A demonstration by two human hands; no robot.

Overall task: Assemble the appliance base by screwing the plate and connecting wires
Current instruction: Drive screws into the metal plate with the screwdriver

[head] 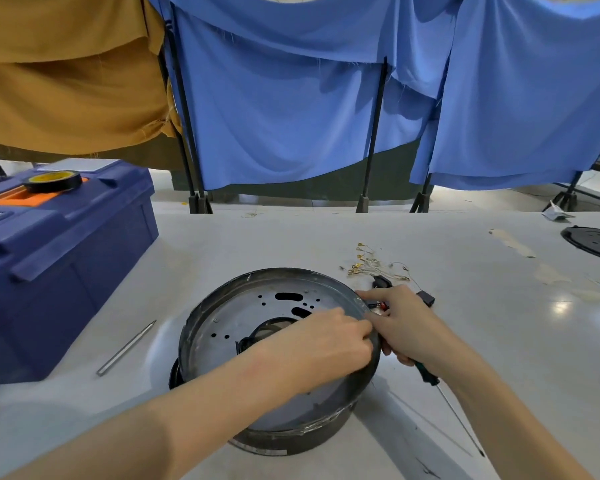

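Appliance base (236, 317) sits mid-surface (499, 341). Left hand (323, 344) grips its right rim, right hand (406, 323) palms a green screwdriver (430, 375) by the wires (378, 304). I'd keep the base steady and seat the connector fully.

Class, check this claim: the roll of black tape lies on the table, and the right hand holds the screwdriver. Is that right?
Not quite. In the head view the roll of black tape lies on the blue toolbox, not on the table. The right hand does hold the screwdriver.
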